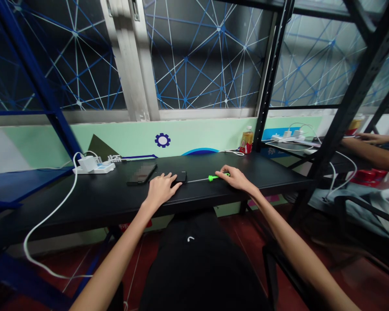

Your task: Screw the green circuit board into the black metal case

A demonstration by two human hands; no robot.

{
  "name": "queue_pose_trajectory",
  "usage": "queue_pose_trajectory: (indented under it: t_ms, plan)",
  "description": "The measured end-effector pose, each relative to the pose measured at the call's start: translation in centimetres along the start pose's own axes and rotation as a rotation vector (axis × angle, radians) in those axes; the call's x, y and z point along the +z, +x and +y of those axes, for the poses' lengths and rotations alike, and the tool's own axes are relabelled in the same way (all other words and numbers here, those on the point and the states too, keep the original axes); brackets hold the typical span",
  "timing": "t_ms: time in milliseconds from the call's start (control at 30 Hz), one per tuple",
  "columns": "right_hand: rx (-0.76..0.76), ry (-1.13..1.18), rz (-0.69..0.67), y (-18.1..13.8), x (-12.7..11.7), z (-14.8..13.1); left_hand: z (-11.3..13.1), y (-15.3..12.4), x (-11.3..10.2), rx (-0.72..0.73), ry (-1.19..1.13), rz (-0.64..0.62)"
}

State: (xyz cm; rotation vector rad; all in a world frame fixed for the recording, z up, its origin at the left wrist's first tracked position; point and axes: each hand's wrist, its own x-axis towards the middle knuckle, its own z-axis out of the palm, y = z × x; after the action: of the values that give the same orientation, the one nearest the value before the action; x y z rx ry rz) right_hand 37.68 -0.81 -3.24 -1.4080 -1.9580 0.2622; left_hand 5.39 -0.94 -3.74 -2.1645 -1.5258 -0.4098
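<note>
My left hand (162,187) lies palm down on the black table, its fingers stretched out over a flat black rectangular object (181,176). Most of that object is covered by my fingers, so its kind is unclear. My right hand (234,176) is closed around the bright green handle of a screwdriver (212,178). The screwdriver lies low and nearly level over the table, its thin shaft running left to the right end of the black object. Whether the tip touches it I cannot tell. A dark phone-like slab (142,173) rests just left of my left hand.
A white power strip (95,166) with a plugged-in charger and hanging cable sits at the table's left. Toward the back right stands a drink bottle (247,140) beside a white cable. Metal posts (272,77) frame the table (84,198). Another person's arm (372,149) shows far right.
</note>
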Motion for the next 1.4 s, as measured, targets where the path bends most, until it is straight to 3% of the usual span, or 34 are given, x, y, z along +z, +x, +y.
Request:
queue_pose_trajectory:
  t_ms: [133,233,433,533,767,1033,1300,1400]
  plan:
    - [-0.09,0.112,-0.018,-0.2,-0.2,0.4,0.0,0.0,0.0,-0.004,-0.018,-0.001]
    - [-0.032,0.139,-0.033,-0.2,-0.4,0.2,0.0,0.0,0.0,-0.015,-0.023,-0.013]
    - [0.062,-0.09,-0.002,0.1,0.3,-0.5,0.0,0.1,0.0,-0.003,0.011,0.001]
    - [0.098,-0.064,-0.005,0.0,0.4,-0.3,0.0,0.0,0.0,0.004,0.008,0.008]
    - [-0.076,0.144,-0.083,0.1,-0.5,0.7,0.0,0.0,0.1,0.009,-0.016,0.02]
    - [0.122,-0.107,0.016,0.1,0.5,-1.1,0.0,0.0,-0.1,-0.002,-0.007,0.004]
    - [-0.003,0.199,-0.057,-0.2,-0.4,0.0,0.1,0.0,-0.1,0.003,-0.003,0.01]
    - [0.026,0.151,0.019,-0.2,-0.4,-0.1,0.1,0.0,-0.1,0.001,-0.01,0.01]
